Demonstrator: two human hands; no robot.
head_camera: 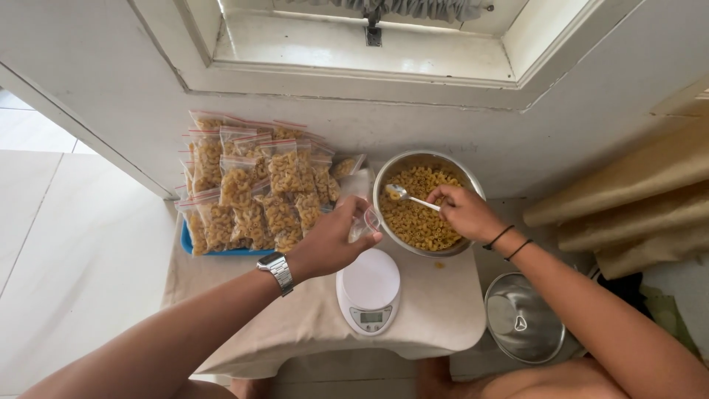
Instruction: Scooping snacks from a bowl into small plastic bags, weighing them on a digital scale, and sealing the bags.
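Golden-yellow macaroni [421,214], silver bowl [384,177], white scale [368,288], blue tray [221,253]

Cloth-covered table [436,310], white scale [368,290], macaroni bowl [384,185], blue tray [221,252] (bagged pasta)

Small table [436,310] draped in a beige cloth [310,314]. White kitchen scale [368,290] at the front edge, near the middle. Blue tray [221,252] along the left edge, holding upright filled bags of macaroni [255,188] with red zip strips, packed in rows toward the back left corner. Steel lid [524,318] on the floor beyond the table's right edge. Rolled brown paper [628,192] lies further right. White wall [96,66] and window frame [369,70] behind.
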